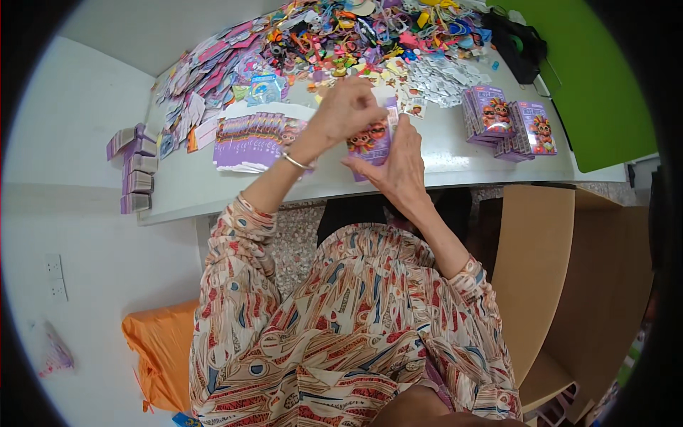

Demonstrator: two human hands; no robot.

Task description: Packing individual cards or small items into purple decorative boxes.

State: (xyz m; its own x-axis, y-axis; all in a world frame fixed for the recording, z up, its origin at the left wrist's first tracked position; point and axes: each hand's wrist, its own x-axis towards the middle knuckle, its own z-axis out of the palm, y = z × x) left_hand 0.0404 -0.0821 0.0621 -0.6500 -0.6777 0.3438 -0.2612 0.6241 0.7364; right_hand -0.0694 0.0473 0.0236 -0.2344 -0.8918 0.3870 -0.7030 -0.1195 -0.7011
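A small purple box (370,146) with cartoon figures on its front stands near the table's front edge, ahead of me. My right hand (404,162) grips its right side, thumb across the front and fingers along the edge. Over its top end is my left hand (345,110), fingers curled together in a pinch; whatever is between them is hidden. Left of the box lies a fanned row of purple printed cards (245,141) on white sheets. Small printed pieces (413,107) are scattered just beyond my hands.
A heap of colourful trinkets (370,35) covers the back of the table, with sticker packets (206,78) on its left and silvery packets (448,78) on its right. Purple boxes (498,117) are stacked at right. Banded card bundles (137,171) sit at left. A cardboard carton (537,270) stands below right.
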